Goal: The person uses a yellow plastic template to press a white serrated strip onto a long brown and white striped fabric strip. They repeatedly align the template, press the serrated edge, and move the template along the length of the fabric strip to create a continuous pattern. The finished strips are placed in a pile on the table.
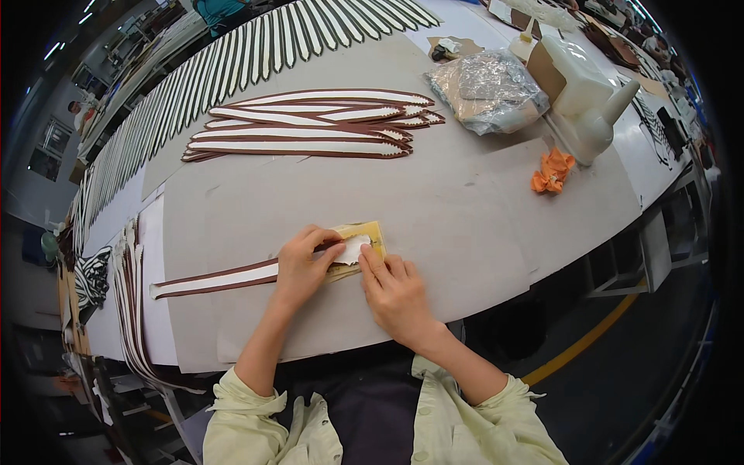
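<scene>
On the table before me a brown-edged white strip [221, 279] lies lengthwise, and its right end reaches under my fingers. My left hand [302, 262] is closed in a pinch on the strip close to that end. My right hand [395, 293] is closed too, fingertips pressed on the white end piece [355, 249], whose edge looks ragged. Beneath this end lies a small yellow pad [375, 231] with paper-like layers below it. My fingers cover part of the end, so how it is folded there is hidden.
Beyond my hands lies a pile of brown-edged strips [310, 124]. Long rows of dark-edged strips [256, 58] line the far side. More strips [133, 302] hang over the near left edge. At right are a plastic-wrapped bundle [488, 91], a translucent jug [583, 128] and crumpled orange material [552, 170].
</scene>
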Motion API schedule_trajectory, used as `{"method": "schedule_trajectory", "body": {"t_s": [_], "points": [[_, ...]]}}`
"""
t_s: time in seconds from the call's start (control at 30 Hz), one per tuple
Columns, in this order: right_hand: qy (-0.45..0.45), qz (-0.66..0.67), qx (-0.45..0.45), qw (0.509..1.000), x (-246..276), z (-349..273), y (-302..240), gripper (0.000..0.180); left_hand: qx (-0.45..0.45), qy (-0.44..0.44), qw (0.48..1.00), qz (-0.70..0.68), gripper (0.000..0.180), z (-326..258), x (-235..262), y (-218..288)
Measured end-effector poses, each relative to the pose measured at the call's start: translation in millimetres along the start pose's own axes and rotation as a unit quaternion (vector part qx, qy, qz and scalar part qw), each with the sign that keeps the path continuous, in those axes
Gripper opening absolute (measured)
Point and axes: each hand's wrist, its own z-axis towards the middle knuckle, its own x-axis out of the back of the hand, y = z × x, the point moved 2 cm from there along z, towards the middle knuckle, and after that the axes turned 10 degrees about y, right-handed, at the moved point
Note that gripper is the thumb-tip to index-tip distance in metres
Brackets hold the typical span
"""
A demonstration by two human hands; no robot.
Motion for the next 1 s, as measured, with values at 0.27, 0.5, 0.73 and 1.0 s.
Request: {"method": "schedule_trajectory", "body": {"t_s": [0.27, 0.5, 0.73, 1.0], "points": [[-0.016, -0.028, -0.018, 0.999, -1.0, -1.0, -1.9, 0.050, 0.015, -0.018, 1.000, 0.011, 0.013, 4.1, 1.4, 6.4], [-0.011, -0.040, -0.040, 0.998, -1.5, -2.3, -3.1, 0.051, 0.003, -0.030, 1.000, 0.005, 0.015, 4.1, 0.4, 7.2], [0.015, -0.053, -0.039, 0.998, -5.7, -2.2, -3.2, 0.048, -0.103, -0.056, 0.992, 0.055, 0.042, -5.0, 22.2, 3.1], [0.014, -0.041, -0.039, 0.998, -1.3, 2.4, -2.8, 0.047, -0.151, -0.167, 0.966, 0.126, 0.047, 8.9, 45.0, -6.8]]}}
